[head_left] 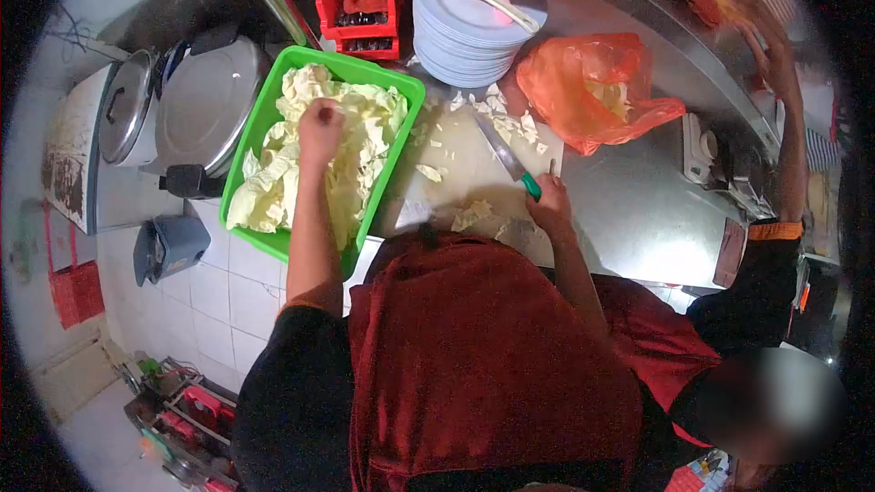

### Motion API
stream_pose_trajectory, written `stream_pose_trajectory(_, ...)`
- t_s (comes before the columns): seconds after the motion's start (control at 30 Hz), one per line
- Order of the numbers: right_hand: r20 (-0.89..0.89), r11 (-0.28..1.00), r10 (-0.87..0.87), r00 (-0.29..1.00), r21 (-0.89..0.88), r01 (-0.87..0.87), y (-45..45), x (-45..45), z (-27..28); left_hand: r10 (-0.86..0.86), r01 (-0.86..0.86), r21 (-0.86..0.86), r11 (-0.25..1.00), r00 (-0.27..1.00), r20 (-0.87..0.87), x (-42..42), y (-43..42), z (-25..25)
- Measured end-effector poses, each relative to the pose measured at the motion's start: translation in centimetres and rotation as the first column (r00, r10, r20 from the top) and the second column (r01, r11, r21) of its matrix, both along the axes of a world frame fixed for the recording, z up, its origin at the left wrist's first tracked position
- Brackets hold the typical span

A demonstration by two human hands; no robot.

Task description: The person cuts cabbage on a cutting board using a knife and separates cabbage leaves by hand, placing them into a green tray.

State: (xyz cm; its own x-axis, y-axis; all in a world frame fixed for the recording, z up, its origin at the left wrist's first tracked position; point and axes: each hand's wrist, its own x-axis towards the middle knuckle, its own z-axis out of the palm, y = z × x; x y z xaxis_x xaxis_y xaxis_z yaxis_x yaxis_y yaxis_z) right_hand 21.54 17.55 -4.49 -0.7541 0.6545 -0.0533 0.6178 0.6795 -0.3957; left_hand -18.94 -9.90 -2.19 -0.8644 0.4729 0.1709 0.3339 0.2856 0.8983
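Observation:
My left hand [320,133] is over a green plastic basin [398,91] filled with torn pale cabbage leaves [273,191]. Its fingers are curled closed, and whatever they may hold cannot be made out. My right hand [550,207] is wrapped round the green handle of a knife [504,151]. The blade lies low over a pale cutting board [410,184], pointing away from me and to the left. Scattered cabbage scraps [474,215] lie on the board, with more near the knife tip.
Stacked white plates [469,50] with a ladle on top stand behind the board. An orange plastic bag [583,91] sits beside them. Large lidded pots [208,105] are at left, red bins [360,0] at back. At right, a co-worker's arm [791,146] reaches up toward a shelf.

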Motion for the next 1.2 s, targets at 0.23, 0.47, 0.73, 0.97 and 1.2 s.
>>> stream_pose_trajectory(0.23,0.047,0.938,-0.042,0.998,-0.343,0.055,-2.7,2.8,1.3,0.056,-0.472,-0.525,0.708,0.779,-0.624,3.5,-2.7,9.3)
stream_pose_trajectory(0.47,0.043,0.883,-0.005,0.999,-0.469,0.025,-2.4,3.9,2.6,-0.39,0.209,-0.555,0.805,0.892,-0.23,5.9,0.8,5.6)
stream_pose_trajectory(0.73,-0.101,0.925,-0.068,0.993,-0.379,0.025,-2.2,5.1,4.2,-0.098,0.042,-0.331,0.943,0.984,-0.152,3.0,-3.1,13.1)
stream_pose_trajectory(0.97,-0.155,0.922,-0.046,0.987,-0.386,-0.018,-2.5,4.5,3.9,0.038,-0.073,-0.236,0.969,0.988,-0.148,0.6,-7.0,15.0)
stream_pose_trajectory(1.2,-0.084,0.934,-0.001,0.996,-0.357,-0.029,-2.4,3.9,5.7,-0.003,-0.271,-0.444,0.854,0.85,-0.526,2.7,-2.4,11.1)
